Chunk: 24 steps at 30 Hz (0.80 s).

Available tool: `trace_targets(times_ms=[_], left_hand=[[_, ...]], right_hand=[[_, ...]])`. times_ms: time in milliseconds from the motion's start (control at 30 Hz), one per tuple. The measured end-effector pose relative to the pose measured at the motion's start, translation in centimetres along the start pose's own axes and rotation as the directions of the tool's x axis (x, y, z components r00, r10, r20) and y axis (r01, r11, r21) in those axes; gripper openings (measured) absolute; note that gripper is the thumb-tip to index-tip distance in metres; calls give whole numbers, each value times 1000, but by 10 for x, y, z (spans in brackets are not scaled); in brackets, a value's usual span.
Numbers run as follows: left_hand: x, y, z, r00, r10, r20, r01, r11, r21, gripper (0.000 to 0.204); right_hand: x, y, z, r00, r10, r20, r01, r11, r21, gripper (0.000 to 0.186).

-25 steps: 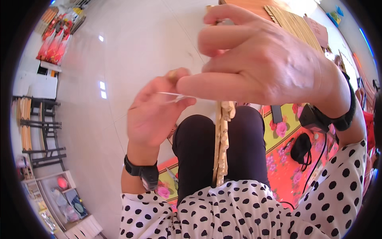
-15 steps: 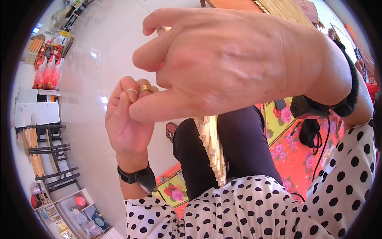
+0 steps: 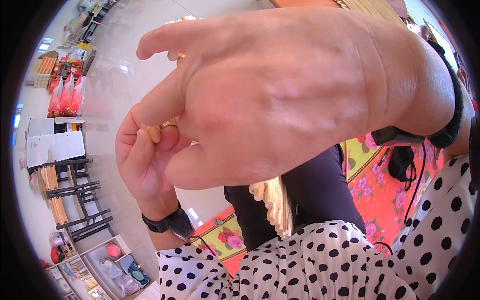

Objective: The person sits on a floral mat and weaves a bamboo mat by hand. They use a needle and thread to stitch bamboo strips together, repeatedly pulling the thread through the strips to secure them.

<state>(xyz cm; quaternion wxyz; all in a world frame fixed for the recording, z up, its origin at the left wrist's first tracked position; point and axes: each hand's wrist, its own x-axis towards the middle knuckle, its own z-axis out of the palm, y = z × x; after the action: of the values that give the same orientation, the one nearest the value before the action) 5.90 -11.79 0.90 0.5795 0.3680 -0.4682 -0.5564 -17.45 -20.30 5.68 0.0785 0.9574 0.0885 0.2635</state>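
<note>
My right hand (image 3: pixel 280 95) spans the middle of the view, back toward me, its fingers bent and pointing left. Its thumb and a finger reach around the fingertips of my left hand (image 3: pixel 145 155). My left hand is palm up with curled fingers, a gold ring (image 3: pixel 169 123) on one of them. Small yellowish nubs show at the left fingertips; what is pinched there I cannot make out. A row of pale wooden or bamboo sticks (image 3: pixel 275 207) rests on my lap and runs up beneath the right hand. More pale stick ends (image 3: pixel 175 55) show beyond its outer finger.
Black folding stools (image 3: pixel 80 195) and a white compartment tray (image 3: pixel 107 250) line the left side, with red-and-white packages (image 3: pixel 66 97) farther off. A flowered red cloth (image 3: pixel 372 187) lies under my legs. At the far right is a table with long pale sticks (image 3: pixel 372 11).
Both hands have shifted a little left and down, and the right hand now covers more of the left fingers. The sticks on my lap show less of their upper part.
</note>
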Motion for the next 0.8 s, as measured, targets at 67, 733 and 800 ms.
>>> trace_targets(times_ms=[67, 733, 800], left_hand=[[-2, -1, 2, 999, 25, -28, -24, 999, 30, 24], [-23, 13, 11, 982, 60, 177, -101, 967, 235, 18], [-14, 2, 24, 958, 33, 285, -121, 947, 297, 18]], right_hand=[[3, 2, -2, 1000, -2, -10, 2, 1000, 6, 20], [-9, -2, 17, 868, -158, -470, 100, 984, -145, 16], [-42, -24, -4, 885, 48, -464, -108, 989, -104, 20]])
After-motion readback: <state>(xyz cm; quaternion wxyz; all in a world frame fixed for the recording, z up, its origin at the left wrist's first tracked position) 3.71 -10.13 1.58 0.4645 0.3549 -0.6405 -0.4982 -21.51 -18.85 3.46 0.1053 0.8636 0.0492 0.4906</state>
